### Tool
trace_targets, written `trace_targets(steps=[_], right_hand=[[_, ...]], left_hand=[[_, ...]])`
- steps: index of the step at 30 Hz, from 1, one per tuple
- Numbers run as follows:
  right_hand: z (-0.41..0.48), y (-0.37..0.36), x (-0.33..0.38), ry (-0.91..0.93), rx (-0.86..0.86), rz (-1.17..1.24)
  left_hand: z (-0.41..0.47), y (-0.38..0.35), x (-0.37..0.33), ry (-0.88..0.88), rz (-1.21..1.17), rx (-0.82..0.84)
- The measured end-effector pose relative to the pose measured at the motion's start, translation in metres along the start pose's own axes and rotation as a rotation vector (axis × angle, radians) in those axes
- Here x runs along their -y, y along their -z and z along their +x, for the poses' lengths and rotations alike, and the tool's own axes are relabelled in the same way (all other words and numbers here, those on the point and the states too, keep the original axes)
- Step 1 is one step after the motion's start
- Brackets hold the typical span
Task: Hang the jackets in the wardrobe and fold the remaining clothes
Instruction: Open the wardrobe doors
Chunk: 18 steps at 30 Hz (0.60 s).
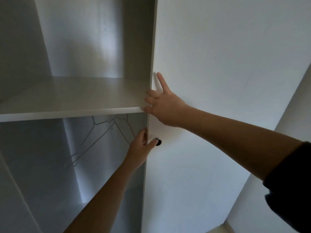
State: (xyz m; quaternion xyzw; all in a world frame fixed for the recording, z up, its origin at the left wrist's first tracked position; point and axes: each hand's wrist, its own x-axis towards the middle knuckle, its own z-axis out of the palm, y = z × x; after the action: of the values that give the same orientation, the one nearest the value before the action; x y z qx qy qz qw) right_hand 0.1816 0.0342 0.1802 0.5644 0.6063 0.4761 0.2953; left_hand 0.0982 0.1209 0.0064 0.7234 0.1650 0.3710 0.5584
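wardrobe door: left hand pinches edge; right hand seemingly hooks edge

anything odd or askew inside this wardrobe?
Only the wire hangers under the shelf: they hang tilted at mixed angles, bunched toward the door side. The shelf and door show no damage, and no spill is visible.

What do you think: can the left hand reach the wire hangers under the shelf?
Probably yes. The left hand grips the door beside the wire hangers, and nothing stands between them; it need only let go.
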Motion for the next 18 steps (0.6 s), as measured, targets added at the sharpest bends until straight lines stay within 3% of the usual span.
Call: trace_targets(steps=[4, 8, 14, 18], right_hand=[[-0.003, 0.008, -0.004, 0.035, -0.03, 0.018], [-0.024, 0.01, -0.004, 0.027, -0.136, 0.121], [-0.063, 0.01, 0.003, -0.053, -0.426, 0.191], [-0.094, 0.007, 0.007, -0.09, -0.522, 0.266]], left_hand=[[0.005, 0.0, -0.003, -0.122, 0.255, -0.101], [-0.006, 0.001, -0.007, -0.157, 0.235, 0.052], [-0.035, -0.012, -0.025, -0.207, 0.277, 0.274], [-0.051, -0.028, -0.034, -0.346, 0.461, 0.335]])
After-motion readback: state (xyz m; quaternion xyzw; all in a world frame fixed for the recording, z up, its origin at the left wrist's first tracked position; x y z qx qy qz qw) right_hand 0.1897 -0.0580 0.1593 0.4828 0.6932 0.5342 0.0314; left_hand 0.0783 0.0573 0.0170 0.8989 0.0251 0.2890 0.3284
